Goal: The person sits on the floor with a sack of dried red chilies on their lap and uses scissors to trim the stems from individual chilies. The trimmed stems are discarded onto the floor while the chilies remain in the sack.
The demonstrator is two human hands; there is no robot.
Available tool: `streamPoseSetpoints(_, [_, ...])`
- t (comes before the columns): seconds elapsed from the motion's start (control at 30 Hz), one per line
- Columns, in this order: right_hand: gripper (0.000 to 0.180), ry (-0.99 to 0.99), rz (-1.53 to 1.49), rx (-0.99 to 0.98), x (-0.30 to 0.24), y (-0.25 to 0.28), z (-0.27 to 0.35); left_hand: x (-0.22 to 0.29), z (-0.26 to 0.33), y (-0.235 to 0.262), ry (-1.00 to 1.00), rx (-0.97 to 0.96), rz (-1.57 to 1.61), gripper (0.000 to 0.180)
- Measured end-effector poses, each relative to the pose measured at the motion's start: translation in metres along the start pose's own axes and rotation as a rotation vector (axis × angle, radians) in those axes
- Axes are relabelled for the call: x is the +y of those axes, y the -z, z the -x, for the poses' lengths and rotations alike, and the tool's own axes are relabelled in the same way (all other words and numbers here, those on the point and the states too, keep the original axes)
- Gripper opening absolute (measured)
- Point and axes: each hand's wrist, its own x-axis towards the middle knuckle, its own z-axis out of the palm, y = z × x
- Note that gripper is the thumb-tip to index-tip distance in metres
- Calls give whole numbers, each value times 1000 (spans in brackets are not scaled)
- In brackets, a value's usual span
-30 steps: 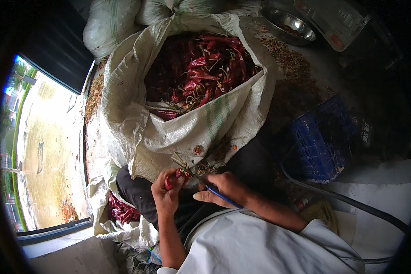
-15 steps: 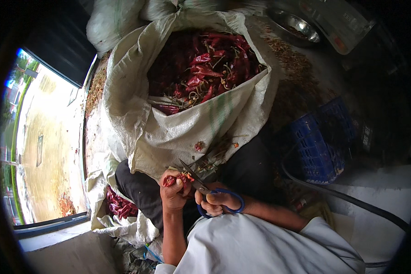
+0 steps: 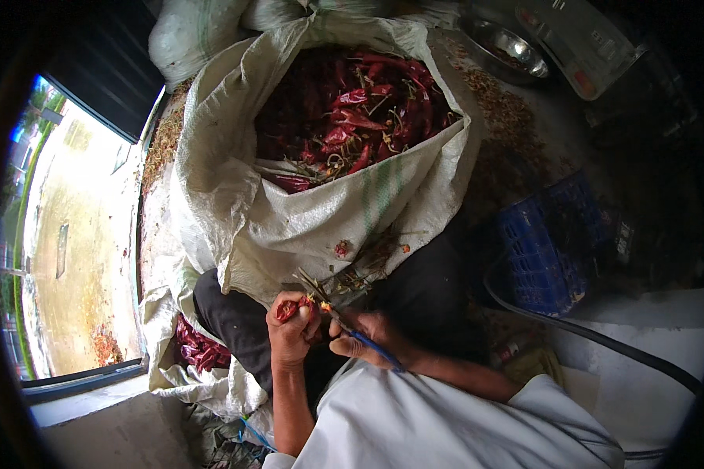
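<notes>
My left hand [image 3: 289,334] is closed around a dried red chili pepper [image 3: 286,311], with cut red and yellowish bits at its end. Scissors with blue handles [image 3: 374,346] are gripped in my right hand [image 3: 370,332], and their blades reach up to the pepper's end beside my left fingers. Both hands are close together above my lap. Just beyond them stands a large white woven sack [image 3: 313,223], its mouth wide and full of dried red chilies [image 3: 352,117] with stems. Loose stem scraps [image 3: 348,280] lie on the sack's near side.
A smaller white sack [image 3: 242,388] with red chilies stands at the left. On the right are a blue plastic crate [image 3: 541,254] and a black hose [image 3: 587,332]. A metal bowl [image 3: 516,59] sits at the back right; stem litter [image 3: 508,113] covers the floor near it.
The scissors have turned in my right hand; their blue loops now appear edge-on and the blades look closer together. My left hand has shifted slightly left, still on the chili.
</notes>
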Motion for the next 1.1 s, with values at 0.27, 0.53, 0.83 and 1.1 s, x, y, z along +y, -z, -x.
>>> streamPoseSetpoints(0.27, [39,85,483,176,1,3,-12,11,-6,3,-104,109,-376,42])
streamPoseSetpoints(0.53, [43,-1,690,165,-4,10,-18,20,-13,-8,-418,85,-909,26])
streamPoseSetpoints(0.83, [56,55,648,100,-3,15,-21,18,-6,-2,96,88,-86,21])
streamPoseSetpoints(1.1, [64,240,1012,57,-14,31,-21,14,-7,7,189,-39,119,28])
